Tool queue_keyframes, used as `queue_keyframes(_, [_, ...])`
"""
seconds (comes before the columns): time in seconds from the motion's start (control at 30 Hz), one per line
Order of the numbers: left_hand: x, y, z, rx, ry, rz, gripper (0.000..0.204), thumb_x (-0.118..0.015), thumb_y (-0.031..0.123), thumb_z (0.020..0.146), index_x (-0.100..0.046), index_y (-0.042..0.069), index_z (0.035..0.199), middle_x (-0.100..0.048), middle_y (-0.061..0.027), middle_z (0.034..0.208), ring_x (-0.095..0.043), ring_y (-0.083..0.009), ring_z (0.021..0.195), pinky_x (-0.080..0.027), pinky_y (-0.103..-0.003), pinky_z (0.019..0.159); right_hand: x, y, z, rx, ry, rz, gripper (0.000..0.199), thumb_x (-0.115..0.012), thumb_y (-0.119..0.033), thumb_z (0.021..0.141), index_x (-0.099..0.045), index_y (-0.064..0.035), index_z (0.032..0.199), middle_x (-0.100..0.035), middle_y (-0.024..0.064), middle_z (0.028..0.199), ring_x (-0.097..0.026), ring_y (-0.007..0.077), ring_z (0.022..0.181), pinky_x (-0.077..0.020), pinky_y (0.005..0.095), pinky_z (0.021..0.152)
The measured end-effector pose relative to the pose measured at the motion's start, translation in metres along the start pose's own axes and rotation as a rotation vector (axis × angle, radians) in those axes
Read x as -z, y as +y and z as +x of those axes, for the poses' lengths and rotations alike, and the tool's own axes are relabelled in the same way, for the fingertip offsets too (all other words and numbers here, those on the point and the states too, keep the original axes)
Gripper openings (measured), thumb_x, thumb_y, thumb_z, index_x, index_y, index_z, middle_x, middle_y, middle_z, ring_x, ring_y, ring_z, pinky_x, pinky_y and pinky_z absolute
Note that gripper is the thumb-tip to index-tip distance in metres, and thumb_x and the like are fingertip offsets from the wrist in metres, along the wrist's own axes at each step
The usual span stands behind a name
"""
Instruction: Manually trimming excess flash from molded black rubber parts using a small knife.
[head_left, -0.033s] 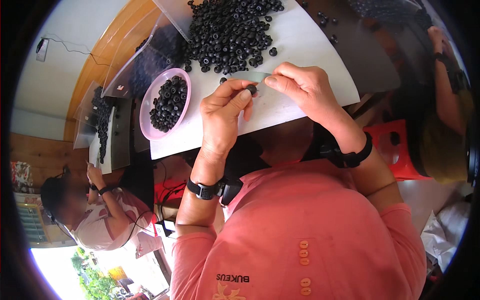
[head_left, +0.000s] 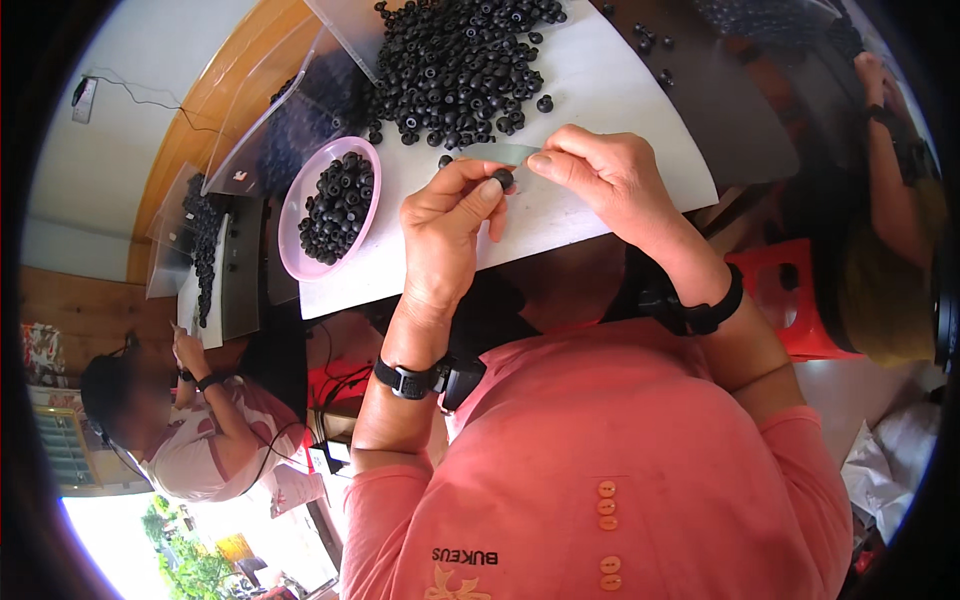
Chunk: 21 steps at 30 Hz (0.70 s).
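Between the thumb and fingers of my left hand (head_left: pixel 448 215) sits a small round black part (head_left: pixel 503 178), probably rubber or plastic. My right hand (head_left: pixel 610 180) pinches a thin, flat, pale grey-green strip (head_left: pixel 510 153) close to that part. The strip stretches leftward behind my left fingertips; whether its edge touches the part I cannot tell. Beyond my hands, a big pile of similar black parts (head_left: pixel 460 70) lies on the white tabletop (head_left: pixel 600 90). A pink bowl (head_left: pixel 290 235) left of my left hand holds many more of them.
Clear plastic panels (head_left: pixel 250 140) stand at the table's far left. A few loose black parts (head_left: pixel 650 40) lie on a dark surface to the right. One person (head_left: pixel 200 430) works at the left, another (head_left: pixel 890 200) at the right, near a red stool (head_left: pixel 785 300).
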<state>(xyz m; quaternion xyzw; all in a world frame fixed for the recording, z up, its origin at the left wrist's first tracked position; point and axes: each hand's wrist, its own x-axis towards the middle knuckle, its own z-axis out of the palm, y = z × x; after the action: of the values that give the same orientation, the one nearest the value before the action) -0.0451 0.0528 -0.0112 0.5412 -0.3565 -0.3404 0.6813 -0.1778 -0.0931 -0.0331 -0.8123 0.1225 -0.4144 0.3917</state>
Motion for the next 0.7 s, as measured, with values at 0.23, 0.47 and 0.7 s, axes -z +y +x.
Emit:
queue_keyframes(0.23, [-0.0039, -0.0064, 0.0014, -0.041, -0.014, -0.093, 0.01, -0.059, -0.002, 0.094, -0.064, -0.006, 0.102, -0.067, -0.012, 0.091, -0.057, -0.0138, 0.068, -0.046, -0.025, 0.061, 0.0016, -0.0032, 0.0004, 0.007, -0.021, -0.069, 0.03, -0.068, -0.033, 0.091, -0.064, -0.0076, 0.075, -0.045, 0.0059, 0.048, -0.047, 0.0214, 0.043, -0.0362, 0.0354, 0.046])
queue_keyframes(0.47, [-0.0046, -0.0098, 0.0024, -0.054, -0.008, -0.089, 0.008, -0.059, -0.002, 0.094, -0.063, -0.007, 0.1, -0.067, -0.0122, 0.088, -0.059, -0.015, 0.068, -0.047, -0.026, 0.063, 0.0024, -0.0025, 0.0003, 0.033, -0.023, -0.1, 0.03, -0.067, -0.035, 0.09, -0.064, -0.0087, 0.075, -0.047, 0.0062, 0.048, -0.05, 0.0231, 0.043, -0.0378, 0.0358, 0.046])
queue_keyframes(0.7, [-0.006, -0.0093, 0.0026, -0.028, -0.003, -0.11, 0.008, -0.058, -0.003, 0.094, -0.062, -0.007, 0.1, -0.066, -0.014, 0.088, -0.06, -0.0172, 0.067, -0.049, -0.028, 0.063, 0.0019, -0.0017, -0.0002, 0.032, -0.045, -0.09, 0.03, -0.067, -0.034, 0.091, -0.064, -0.0087, 0.076, -0.047, 0.0061, 0.048, -0.049, 0.0229, 0.043, -0.038, 0.0358, 0.046])
